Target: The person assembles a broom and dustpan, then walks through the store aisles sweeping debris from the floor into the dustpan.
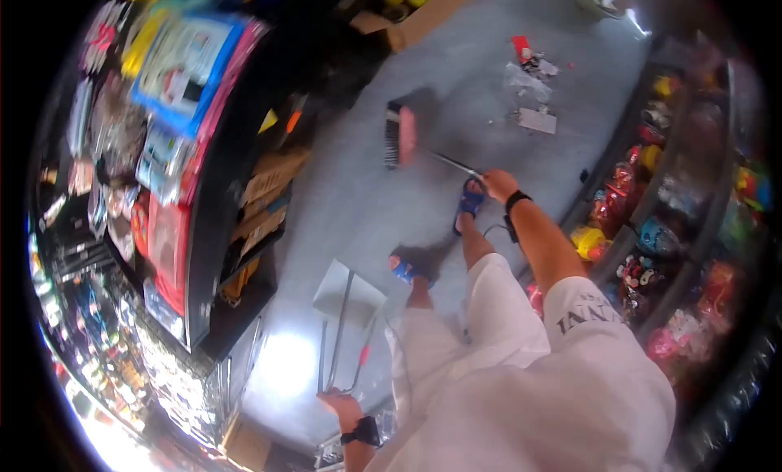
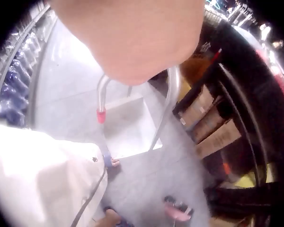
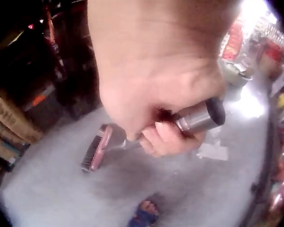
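Here's the broom point(image 1: 407, 136), head out ahead of the R hand point(image 1: 498, 183), which is clenched round its thin metal handle point(image 1: 453, 162); a shiny round tube end pokes out of the fist. Head's pink on top, w/ stiff black-and-white bristles. L hand point(image 1: 342, 408) has hold of the dustpan point(image 1: 346, 291) by its bent metal-tube frame, red sleeve on one leg; pale, squarish pan just ahead of that hand. Blue sandals point(image 1: 401, 269) btwn the hands, one right by the R hand, close to the handle. Past the R hand, litter point(image 1: 528, 83): crinkly clear plastic, a red bit, flat pale card point(image 1: 538, 121), all on smooth grey floor point(image 1: 342, 195). Beyond the L hand, a black rack point(image 1: 236, 89) w/ glossy packs & cardboard boxes point(image 1: 273, 179); R hand's outer side, shelves w/ bright, plastic-wrapped goods point(image 1: 623, 183).
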